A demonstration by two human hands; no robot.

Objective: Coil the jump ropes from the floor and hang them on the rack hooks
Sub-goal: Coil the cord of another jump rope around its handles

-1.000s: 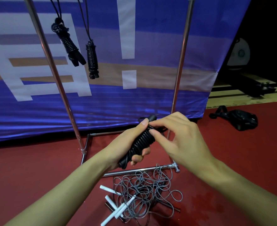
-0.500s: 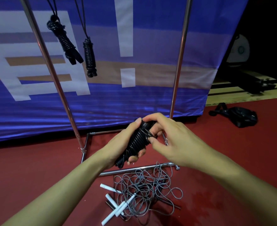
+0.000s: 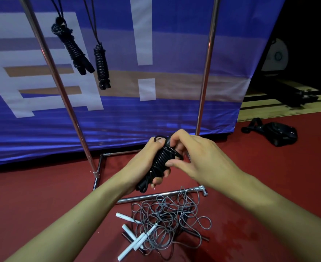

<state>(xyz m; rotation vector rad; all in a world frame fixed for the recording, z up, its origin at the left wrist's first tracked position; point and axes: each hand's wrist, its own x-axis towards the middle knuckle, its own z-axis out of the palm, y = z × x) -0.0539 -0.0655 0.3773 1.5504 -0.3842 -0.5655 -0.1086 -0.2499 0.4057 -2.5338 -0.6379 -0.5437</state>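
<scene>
My left hand grips a black jump rope bundle, its cord wound tightly round the handles, held slanted above the rack's base. My right hand pinches the cord near the bundle's upper end, fingers curled over the top. Two coiled black ropes, one at the left and one beside it, hang on cords from the top of the rack, out of frame. A tangle of grey ropes with white handles lies on the floor below my hands.
The metal rack has two uprights and a base bar on the red floor. A blue banner stands behind it. A black bag lies at the right, with dark equipment beyond.
My right hand's fingers have closed in over the top of the bundle, working the cord end there. The bundle stays in my left hand's grip.
</scene>
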